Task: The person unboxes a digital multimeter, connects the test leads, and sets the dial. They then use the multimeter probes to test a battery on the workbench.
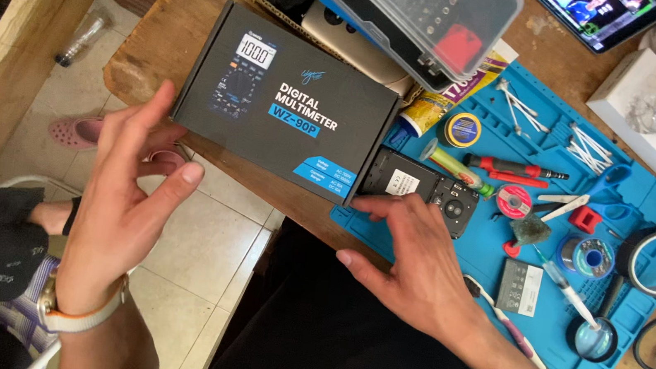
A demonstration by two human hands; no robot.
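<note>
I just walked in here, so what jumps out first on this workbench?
First, the dark box with a meter pictured on it, lying at the wooden table's edge, with the open left hand just below its corner. Next, the bright blue work mat to the right, strewn with small tools, tape rolls and cotton swabs. On its near-left corner lies a black phone, its back facing up, with the right hand resting fingers on it.
</note>
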